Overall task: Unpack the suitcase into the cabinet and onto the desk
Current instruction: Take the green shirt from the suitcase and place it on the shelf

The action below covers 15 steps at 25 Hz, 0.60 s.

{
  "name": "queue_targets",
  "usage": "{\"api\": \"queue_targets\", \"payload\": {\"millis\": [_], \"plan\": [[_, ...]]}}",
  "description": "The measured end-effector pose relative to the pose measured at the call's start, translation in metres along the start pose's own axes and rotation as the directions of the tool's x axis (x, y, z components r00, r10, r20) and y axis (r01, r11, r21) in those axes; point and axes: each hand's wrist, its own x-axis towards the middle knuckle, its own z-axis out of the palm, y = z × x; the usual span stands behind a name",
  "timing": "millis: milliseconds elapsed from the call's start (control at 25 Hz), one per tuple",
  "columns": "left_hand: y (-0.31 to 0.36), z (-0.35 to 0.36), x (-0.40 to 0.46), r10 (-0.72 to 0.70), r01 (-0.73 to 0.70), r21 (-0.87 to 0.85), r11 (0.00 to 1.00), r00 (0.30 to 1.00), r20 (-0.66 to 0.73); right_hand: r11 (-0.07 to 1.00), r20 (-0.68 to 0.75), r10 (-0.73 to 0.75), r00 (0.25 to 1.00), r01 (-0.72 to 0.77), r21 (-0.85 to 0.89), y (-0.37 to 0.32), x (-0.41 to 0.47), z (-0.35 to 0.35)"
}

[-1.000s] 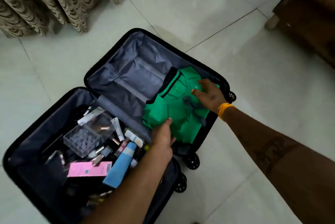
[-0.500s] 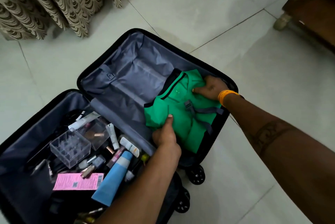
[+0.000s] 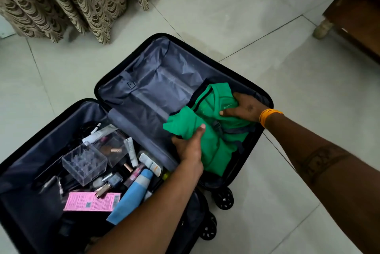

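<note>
- Suitcase lay open flat on the tiled floor, both halves lined grey; rigid shell, no need to move it.
- Green shirt sat folded in the right-hand half, against the near wall, with a grey strap across it. Soft, light and floppy by the look of it; likely to unfold if lifted by one edge. Strap could snag, so it needed clearing first.
- Left hand gripped the shirt's near left edge, thumb on top, fingers tucked under the fold.
- Right hand was on the collar end, fingers pressing into the cloth; couldn't tell if they'd curled under it.
- Best hold was probably both ends, hands beneath, to keep the fold.
- Other half held loose toiletries: blue tube, clear plastic box, pink leaflet. Box looked brittle, tubes slick.
</note>
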Motion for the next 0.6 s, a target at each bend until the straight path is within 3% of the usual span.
{"api": "queue_targets", "payload": {"millis": [120, 240, 320, 440, 600], "plan": [[0.004, -0.003, 0.006, 0.045, -0.045, 0.073, 0.996, 0.999, 0.002, 0.991, 0.051, -0.006, 0.999, -0.001, 0.136, -0.011, -0.003, 0.002], [0.021, -0.005, 0.018, 0.104, -0.106, 0.081, 0.991, 0.994, 0.028, 0.904, -0.055, 0.061, 0.997, -0.031, 0.427, -0.017, -0.013, 0.015], [0.041, -0.008, 0.023, 0.126, -0.132, 0.081, 0.988, 0.989, 0.076, 0.853, -0.141, 0.119, 0.983, -0.028, 0.521, -0.023, -0.023, 0.018], [0.079, -0.015, 0.023, 0.129, -0.143, 0.111, 0.983, 0.983, 0.131, 0.809, -0.266, 0.121, 0.956, 0.06, 0.585, -0.041, -0.042, 0.022], [0.143, -0.024, 0.004, 0.172, -0.191, 0.121, 0.974, 0.974, 0.149, 0.661, -0.353, 0.098, 0.93, 0.204, 0.722, -0.085, -0.068, 0.013]]}}
